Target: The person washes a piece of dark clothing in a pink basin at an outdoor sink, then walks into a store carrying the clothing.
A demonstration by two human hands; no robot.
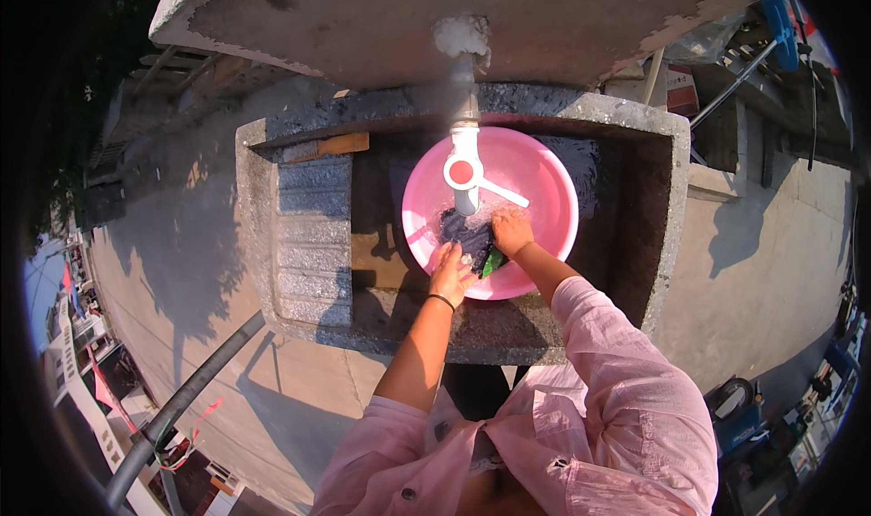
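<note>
A pink plastic basin point(561, 244) stands in a concrete sink point(670, 230), under a white plastic tap point(467, 196) with a red cap and a lever handle. Water splashes beneath the spout, around a dark blue cloth point(463, 233) in the basin. My left hand point(451, 274) holds the near left edge of the cloth, its wrist circled by a dark band. At the cloth's right side, my right hand point(512, 232) grips it, fingers partly hidden by foam and water. A green piece point(494, 263) shows below the cloth, between both hands; whether it is joined to the cloth I cannot tell.
A ridged concrete washboard point(314, 237) fills the sink's left end, with an orange-brown flat handle point(343, 143) of some tool lying above it. The tap comes out of a concrete wall point(340, 33). A grey pipe point(184, 404) slants outward at lower left.
</note>
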